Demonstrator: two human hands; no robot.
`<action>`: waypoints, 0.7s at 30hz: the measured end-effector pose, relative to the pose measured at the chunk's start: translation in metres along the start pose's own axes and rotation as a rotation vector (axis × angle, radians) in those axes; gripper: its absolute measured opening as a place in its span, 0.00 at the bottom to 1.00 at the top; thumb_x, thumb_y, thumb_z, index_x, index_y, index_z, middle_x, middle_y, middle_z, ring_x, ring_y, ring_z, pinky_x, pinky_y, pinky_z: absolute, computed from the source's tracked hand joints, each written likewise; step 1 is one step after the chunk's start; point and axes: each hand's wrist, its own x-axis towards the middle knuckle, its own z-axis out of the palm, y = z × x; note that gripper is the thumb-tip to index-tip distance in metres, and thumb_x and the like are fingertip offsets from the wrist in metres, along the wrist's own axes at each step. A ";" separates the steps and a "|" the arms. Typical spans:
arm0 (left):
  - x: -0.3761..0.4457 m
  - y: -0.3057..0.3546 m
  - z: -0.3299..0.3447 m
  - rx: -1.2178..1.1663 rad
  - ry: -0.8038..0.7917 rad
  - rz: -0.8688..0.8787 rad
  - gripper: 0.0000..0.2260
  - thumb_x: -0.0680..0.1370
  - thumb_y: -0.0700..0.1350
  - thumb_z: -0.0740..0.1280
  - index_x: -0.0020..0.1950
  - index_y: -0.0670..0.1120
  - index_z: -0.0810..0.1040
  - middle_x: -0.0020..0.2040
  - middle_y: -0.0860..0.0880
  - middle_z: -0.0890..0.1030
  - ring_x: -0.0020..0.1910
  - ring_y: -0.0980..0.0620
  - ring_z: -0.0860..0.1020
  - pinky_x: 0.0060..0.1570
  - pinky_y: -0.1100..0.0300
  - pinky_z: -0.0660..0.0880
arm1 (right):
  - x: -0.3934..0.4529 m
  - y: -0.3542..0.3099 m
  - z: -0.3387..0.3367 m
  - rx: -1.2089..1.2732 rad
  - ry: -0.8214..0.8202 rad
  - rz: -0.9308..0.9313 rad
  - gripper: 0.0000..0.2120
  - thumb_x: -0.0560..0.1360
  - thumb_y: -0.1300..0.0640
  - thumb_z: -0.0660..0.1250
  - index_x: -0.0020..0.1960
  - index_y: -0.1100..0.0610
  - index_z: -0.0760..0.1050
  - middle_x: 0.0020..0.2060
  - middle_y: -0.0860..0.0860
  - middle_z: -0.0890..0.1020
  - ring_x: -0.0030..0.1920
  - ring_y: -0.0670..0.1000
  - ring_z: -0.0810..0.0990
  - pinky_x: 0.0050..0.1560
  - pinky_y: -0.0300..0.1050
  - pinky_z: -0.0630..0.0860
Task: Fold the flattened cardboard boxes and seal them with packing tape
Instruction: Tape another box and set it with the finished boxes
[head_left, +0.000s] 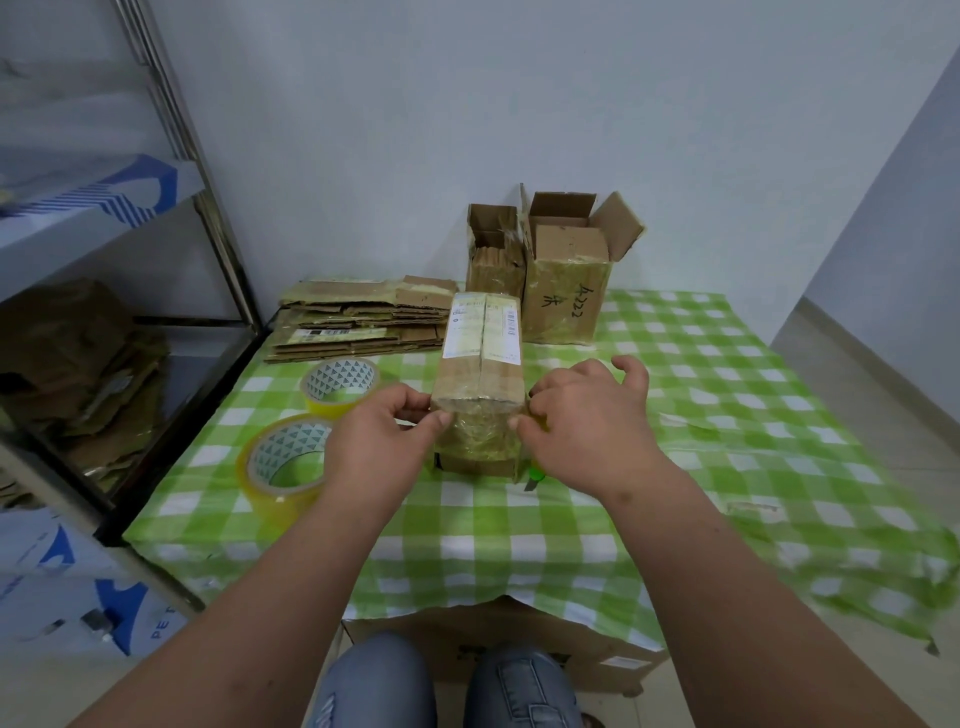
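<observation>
- Head view: both hands, left hand (387, 434) and right hand (582, 415), pinch the near end of the taped box (480, 387), mid-tabletop (701, 395).
- Two folded boxes (563, 280) behind stand with top flaps open.
- Flat stack (358, 319) waits; tape rolls (288, 462) beside it.

Bare arms, blue jeans

Both forearms are uncovered to the frame edge, with no sleeves showing. The left hand (387, 431) and right hand (587, 415) carry no gloves. The knees wear faded blue denim jeans (447, 680) with visible stitched seams.
</observation>
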 end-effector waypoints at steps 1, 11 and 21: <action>-0.001 0.001 0.000 0.008 0.006 -0.001 0.06 0.73 0.56 0.74 0.40 0.57 0.79 0.37 0.64 0.80 0.32 0.65 0.76 0.32 0.61 0.66 | 0.000 0.000 0.000 0.004 -0.003 -0.003 0.19 0.79 0.38 0.56 0.46 0.46 0.82 0.53 0.40 0.79 0.63 0.51 0.69 0.67 0.59 0.41; 0.001 -0.001 -0.002 0.099 -0.094 0.031 0.07 0.75 0.46 0.74 0.46 0.57 0.79 0.41 0.64 0.81 0.37 0.69 0.78 0.32 0.65 0.67 | 0.003 0.006 -0.003 0.147 -0.065 -0.015 0.29 0.77 0.41 0.45 0.39 0.49 0.82 0.52 0.42 0.81 0.62 0.49 0.69 0.68 0.56 0.42; 0.001 -0.013 0.015 0.003 -0.077 0.013 0.11 0.74 0.42 0.74 0.43 0.56 0.75 0.38 0.55 0.80 0.38 0.56 0.78 0.36 0.61 0.72 | 0.005 0.005 0.002 0.049 -0.064 0.014 0.20 0.76 0.35 0.59 0.38 0.48 0.79 0.52 0.41 0.81 0.62 0.50 0.70 0.67 0.57 0.42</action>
